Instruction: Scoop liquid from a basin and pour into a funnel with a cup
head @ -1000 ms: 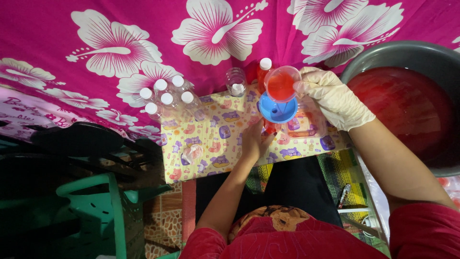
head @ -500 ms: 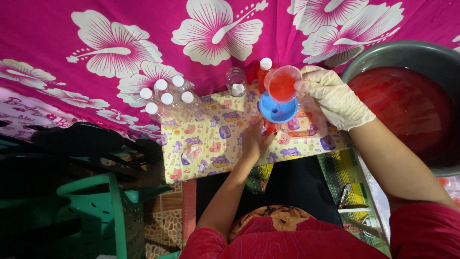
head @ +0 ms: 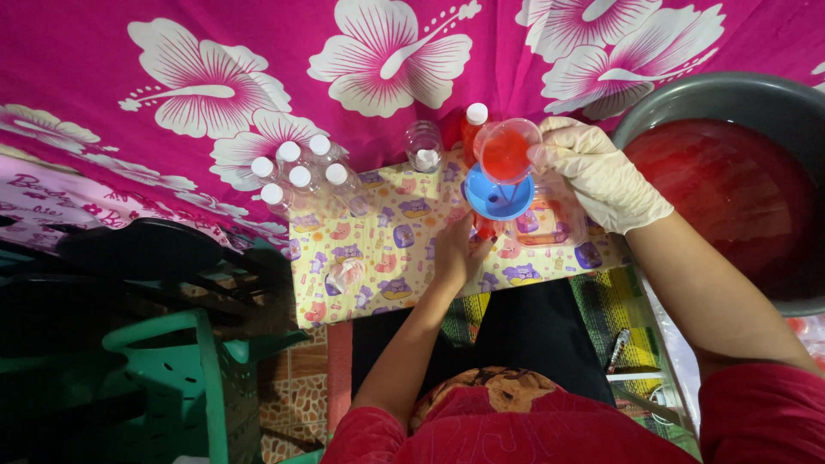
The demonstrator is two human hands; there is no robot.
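I am holding a small clear cup of red drink in my right hand, the one in the white glove, with my fingers closed around the cup's side. I am tipping it over the blue funnel. The funnel is sitting in the top of a bottle, and my bare left hand is wrapped around that bottle, keeping it steady on the yellow cloth. My two hands are apart, one up high, one down low. Next to half a second ago, almost nothing is moving: the cup is staying at the same tilt over the funnel, and my left hand is staying put. I think that means I am pouring slowly, and the bottle is filling up bit by bit. The big grey tub of red drink is sitting on my right. A full red bottle with a white cap is standing just behind the cup. An open empty bottle is waiting beside it. Five capped clear bottles are standing together further left.
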